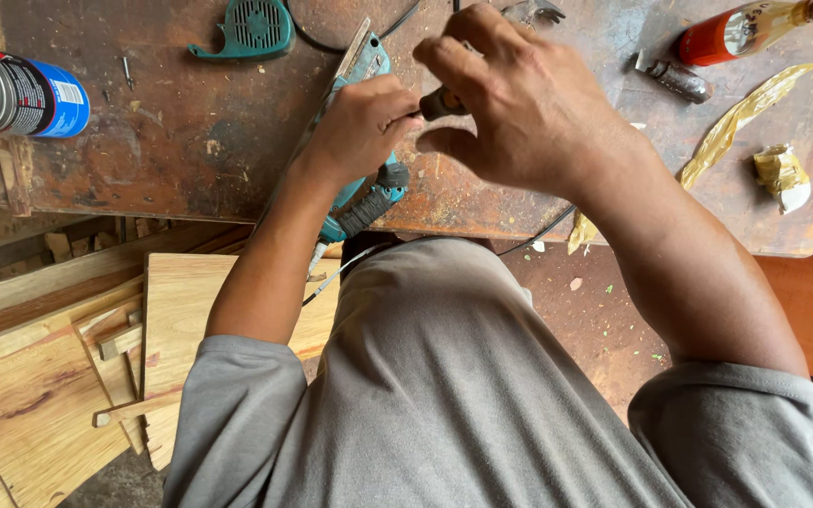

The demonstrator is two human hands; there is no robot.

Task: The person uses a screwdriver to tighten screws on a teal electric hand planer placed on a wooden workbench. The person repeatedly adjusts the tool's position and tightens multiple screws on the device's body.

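Table [190,141]: worn, stained brown wood.
Floor: cut boards [49,376] stacked.
Left hand [364,122]: gripping teal power tool [369,202].
Right hand [519,94]: pinching dark-handled tool [439,103].

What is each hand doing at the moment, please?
Left hand: closed on the teal power tool.
Right hand: fingers curled around a small dark-handled tool.

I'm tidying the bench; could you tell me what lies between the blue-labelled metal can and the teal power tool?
Head view: only bare brown benchtop, apart from one small nail.
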